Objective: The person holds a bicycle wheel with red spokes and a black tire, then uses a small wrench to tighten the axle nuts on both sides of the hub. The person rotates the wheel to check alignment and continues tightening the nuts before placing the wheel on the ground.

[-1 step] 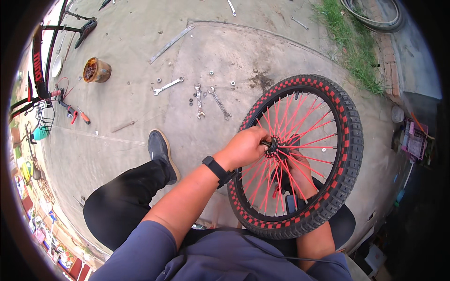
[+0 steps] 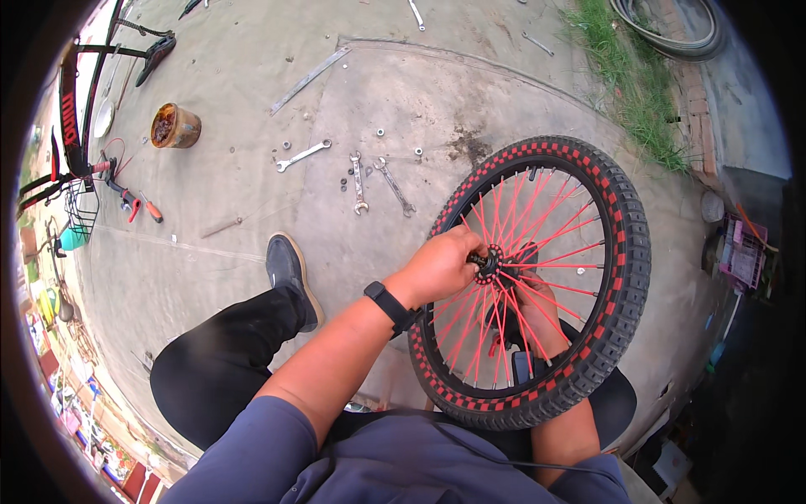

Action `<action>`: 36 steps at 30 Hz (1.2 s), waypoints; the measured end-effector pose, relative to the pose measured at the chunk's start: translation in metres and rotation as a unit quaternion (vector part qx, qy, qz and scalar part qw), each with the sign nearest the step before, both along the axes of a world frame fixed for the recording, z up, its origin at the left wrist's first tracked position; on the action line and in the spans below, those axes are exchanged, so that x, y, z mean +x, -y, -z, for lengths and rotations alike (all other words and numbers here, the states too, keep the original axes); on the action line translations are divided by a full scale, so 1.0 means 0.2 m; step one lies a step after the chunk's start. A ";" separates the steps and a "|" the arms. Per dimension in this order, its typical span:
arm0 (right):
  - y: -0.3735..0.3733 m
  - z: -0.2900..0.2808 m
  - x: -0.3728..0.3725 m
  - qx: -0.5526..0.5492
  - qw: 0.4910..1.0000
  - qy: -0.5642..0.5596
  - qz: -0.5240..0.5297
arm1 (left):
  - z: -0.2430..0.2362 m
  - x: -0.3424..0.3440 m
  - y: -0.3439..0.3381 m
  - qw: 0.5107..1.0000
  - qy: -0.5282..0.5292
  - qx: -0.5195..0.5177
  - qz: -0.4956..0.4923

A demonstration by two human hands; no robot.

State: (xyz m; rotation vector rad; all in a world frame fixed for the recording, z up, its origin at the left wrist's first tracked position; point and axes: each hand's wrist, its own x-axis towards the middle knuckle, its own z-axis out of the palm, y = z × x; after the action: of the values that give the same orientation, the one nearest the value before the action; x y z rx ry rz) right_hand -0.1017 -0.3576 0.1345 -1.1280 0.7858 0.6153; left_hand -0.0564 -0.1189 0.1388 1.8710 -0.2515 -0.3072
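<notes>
A bicycle wheel point(image 2: 617, 244), with a knobbly black tyre, red checks around its side and red spokes, stands tilted across my lap. My left hand point(image 2: 445, 267), with a black watch on its wrist, is closed in a pinch on a small dark part point(image 2: 478, 258) at the near end of the wheel's hub point(image 2: 495, 264). Its fingertips partly cover that part, and its exact kind is unclear. Behind the spokes, my right hand point(image 2: 541, 315) reaches up to the far side of the hub, with its fingers closed around there and partly hidden.
Wrenches point(image 2: 358, 185) and several nuts lie on the concrete ahead, near a metal bar point(image 2: 309, 81). At left stand a brown tub point(image 2: 176, 126) and a bicycle frame point(image 2: 69, 118), with a screwdriver point(image 2: 151, 208) beside them. Grass point(image 2: 621, 80) and a tyre point(image 2: 709, 38) border the far right.
</notes>
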 end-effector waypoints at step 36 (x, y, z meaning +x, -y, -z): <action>-0.04 -0.06 0.02 0.009 1.000 0.015 0.014 | -0.01 0.02 0.00 0.984 -0.160 0.070 0.029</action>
State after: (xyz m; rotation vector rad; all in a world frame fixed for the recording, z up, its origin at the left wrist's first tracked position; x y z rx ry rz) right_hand -0.0969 -0.3488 0.1463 -1.1051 0.7671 0.5796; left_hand -0.0515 -0.1195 0.1399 1.9214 -0.0662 -0.6737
